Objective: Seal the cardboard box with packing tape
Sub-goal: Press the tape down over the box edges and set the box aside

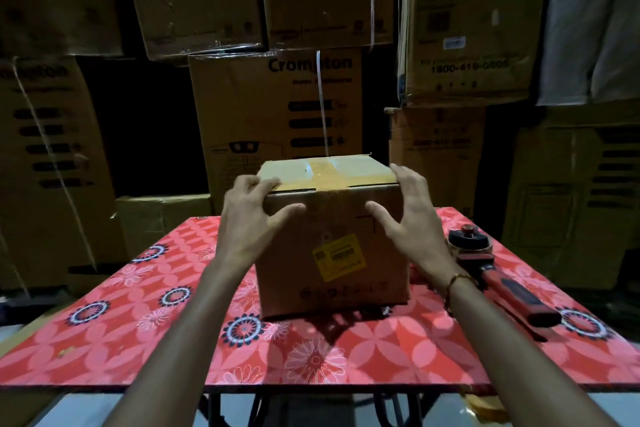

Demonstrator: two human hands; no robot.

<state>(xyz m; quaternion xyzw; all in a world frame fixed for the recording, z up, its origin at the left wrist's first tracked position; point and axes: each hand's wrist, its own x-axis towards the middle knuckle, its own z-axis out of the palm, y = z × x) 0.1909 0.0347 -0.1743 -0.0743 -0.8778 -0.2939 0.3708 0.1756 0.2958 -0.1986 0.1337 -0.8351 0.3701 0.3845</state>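
Note:
A brown cardboard box (332,246) stands in the middle of the table, its top flaps down with brown tape running across the top and over the front edge. A yellow label is stuck on its front face. My left hand (249,218) rests at the box's upper left corner, fingers spread, thumb on the front face. My right hand (408,218) hovers at the upper right corner with fingers apart; I cannot tell if it touches. A red and black tape dispenser (485,263) lies on the table to the right of the box.
The table (138,340) has a red floral cover and its front edge is near me. Tall stacks of large cardboard cartons (277,107) fill the space behind and on both sides of the table.

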